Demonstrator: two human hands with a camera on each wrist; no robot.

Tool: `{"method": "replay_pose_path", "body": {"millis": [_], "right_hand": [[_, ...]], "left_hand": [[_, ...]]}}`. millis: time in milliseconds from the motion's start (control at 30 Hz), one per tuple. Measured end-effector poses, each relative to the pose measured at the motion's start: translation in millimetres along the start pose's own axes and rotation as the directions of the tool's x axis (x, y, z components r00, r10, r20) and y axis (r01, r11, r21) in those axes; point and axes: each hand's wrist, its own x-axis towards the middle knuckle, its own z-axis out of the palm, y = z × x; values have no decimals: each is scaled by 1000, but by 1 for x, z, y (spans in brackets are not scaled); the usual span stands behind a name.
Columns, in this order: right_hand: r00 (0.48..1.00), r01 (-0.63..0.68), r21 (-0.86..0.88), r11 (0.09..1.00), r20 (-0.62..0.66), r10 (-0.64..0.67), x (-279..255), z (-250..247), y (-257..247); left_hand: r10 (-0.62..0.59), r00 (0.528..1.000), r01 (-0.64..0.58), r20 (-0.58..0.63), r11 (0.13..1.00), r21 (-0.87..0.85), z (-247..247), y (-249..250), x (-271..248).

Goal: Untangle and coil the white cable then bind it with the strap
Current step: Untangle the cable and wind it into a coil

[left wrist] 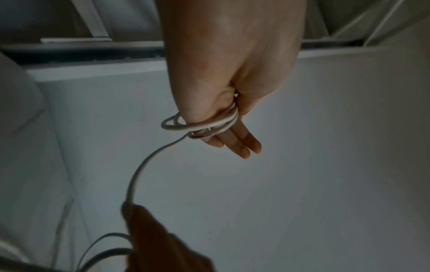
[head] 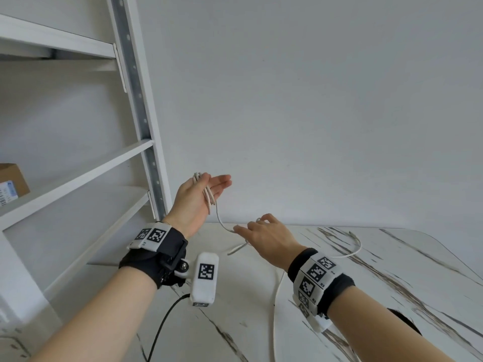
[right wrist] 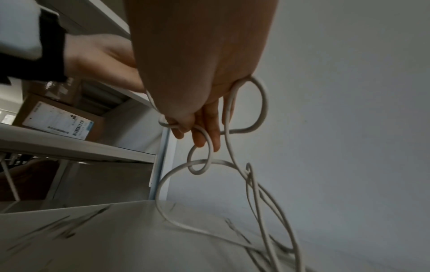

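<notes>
Marble-patterned table point(head: 392, 283) along the bottom, white shelving unit point(head: 78, 178) at left with cardboard box point(head: 13, 182) on a lower shelf, plain wall behind. Left hand point(head: 198, 199) raised above the table's far edge, palm up, fingers straight and close together; several turns of white cable point(head: 207, 197) wound across palm and fingers, thumb side pressing against the loops in the left wrist view. Right hand point(head: 264, 236) lower and near, just above the table, fingers curled, pinching a slack run of cable coming from the left hand. Remaining cable in loose loops below the right hand, trailing over the tabletop toward the near edge. Strap not identifiable.
</notes>
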Motion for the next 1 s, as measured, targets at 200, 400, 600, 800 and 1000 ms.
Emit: {"method": "replay_pose_path", "body": {"millis": [200, 400, 600, 800, 1000], "right_hand": [[987, 116, -70, 991, -106, -123, 4, -7, -1], [937, 102, -118, 988, -322, -136, 11, -13, 2], [896, 69, -27, 997, -438, -74, 14, -11, 7], [858, 40, 152, 988, -511, 44, 12, -21, 2], [886, 47, 343, 938, -448, 120, 11, -26, -6]], "left_hand": [[-24, 999, 22, 35, 999, 44, -5, -14, -3], [-5, 999, -14, 45, 914, 405, -3, -26, -8], [-4, 999, -30, 48, 723, 691, -5, -32, -6], [-57, 987, -89, 154, 601, 794, -3, -36, -7], [-65, 998, 61, -10, 853, 519, 8, -28, -7]]}}
